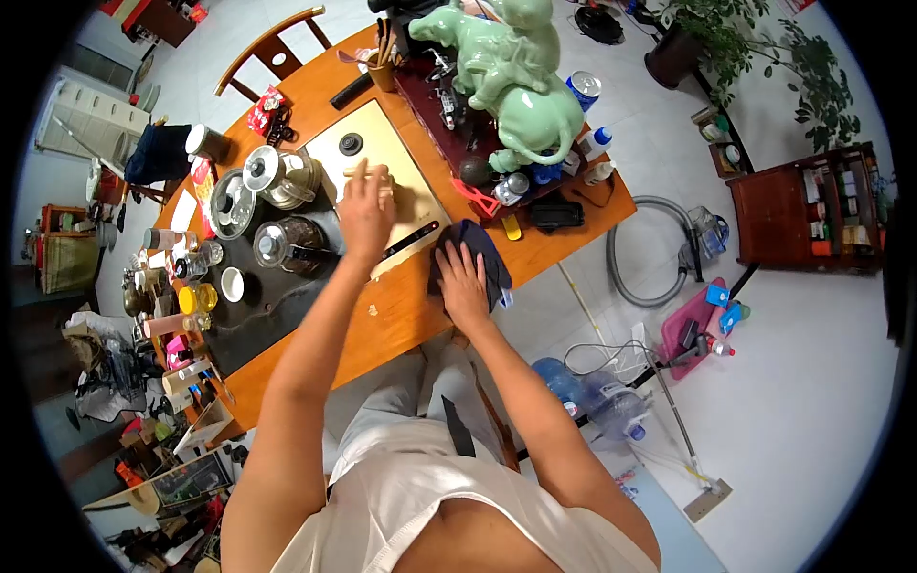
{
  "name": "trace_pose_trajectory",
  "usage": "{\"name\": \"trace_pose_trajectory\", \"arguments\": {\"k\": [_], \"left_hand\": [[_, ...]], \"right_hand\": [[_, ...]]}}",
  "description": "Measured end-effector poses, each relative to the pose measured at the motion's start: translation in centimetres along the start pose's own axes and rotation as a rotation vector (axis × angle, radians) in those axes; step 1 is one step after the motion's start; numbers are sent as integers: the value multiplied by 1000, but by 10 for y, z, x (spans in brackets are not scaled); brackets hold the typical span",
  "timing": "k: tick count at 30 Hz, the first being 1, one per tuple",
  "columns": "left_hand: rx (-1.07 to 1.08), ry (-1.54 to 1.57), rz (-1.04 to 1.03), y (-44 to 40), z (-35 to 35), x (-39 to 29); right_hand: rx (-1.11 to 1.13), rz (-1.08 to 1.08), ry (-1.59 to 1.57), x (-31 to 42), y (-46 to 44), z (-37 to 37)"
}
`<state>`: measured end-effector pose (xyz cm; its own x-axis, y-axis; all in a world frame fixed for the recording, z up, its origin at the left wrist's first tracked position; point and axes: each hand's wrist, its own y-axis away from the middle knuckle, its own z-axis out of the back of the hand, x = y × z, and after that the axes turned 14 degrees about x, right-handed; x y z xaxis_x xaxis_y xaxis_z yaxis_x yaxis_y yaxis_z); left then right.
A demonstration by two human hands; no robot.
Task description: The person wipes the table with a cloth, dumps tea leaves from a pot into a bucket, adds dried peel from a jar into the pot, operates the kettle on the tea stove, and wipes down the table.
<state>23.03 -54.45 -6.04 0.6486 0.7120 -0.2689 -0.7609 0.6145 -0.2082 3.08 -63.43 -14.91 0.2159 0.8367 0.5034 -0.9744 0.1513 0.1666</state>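
Note:
My left hand (366,218) is over the pale yellow board (406,158) set on the table, its fingers bent around something pale that mostly hides beneath them. A round black knob or lid (351,144) sits on the board just beyond the fingertips. At the board's near edge lies a black strip with small holes (411,240). My right hand (463,284) rests flat, fingers spread, on a dark folded cloth item (494,265), perhaps a cap or bag, at the table's front edge. A small white tag shows at its side.
A glass teapot (284,245), a metal-lidded pot (287,179) and a white cup (233,284) stand on a dark tray to the left. A large green ceramic ox figure (521,86) stands at the back right. Water bottles (611,406) and a vacuum hose (626,286) are on the floor.

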Motion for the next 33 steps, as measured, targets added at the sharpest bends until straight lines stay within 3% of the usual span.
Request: {"name": "trace_pose_trajectory", "arguments": {"k": [7, 10, 13, 16, 22, 26, 28, 30, 33], "left_hand": [[210, -132, -38, -38, 0, 78], [473, -52, 92, -48, -2, 83], [451, 21, 34, -48, -7, 92], [457, 68, -21, -46, -1, 100], [385, 74, -41, -29, 38, 97], [205, 198, -74, 9, 78, 96], [179, 247, -57, 38, 90, 104], [193, 320, -49, 70, 109, 107], [298, 318, -16, 120, 129, 117]], "right_hand": [[-51, -140, 70, 23, -37, -14], [87, 108, 94, 58, 2, -35], [216, 354, 78, 90, 37, -56], [262, 436, 114, 79, 23, -48], [-33, 50, 80, 49, -48, -11], [-112, -179, 50, 61, -72, -21], [-70, -142, 137, 78, -65, -41], [45, 86, 117, 98, -45, -64], [128, 174, 51, 113, -40, -76]]}}
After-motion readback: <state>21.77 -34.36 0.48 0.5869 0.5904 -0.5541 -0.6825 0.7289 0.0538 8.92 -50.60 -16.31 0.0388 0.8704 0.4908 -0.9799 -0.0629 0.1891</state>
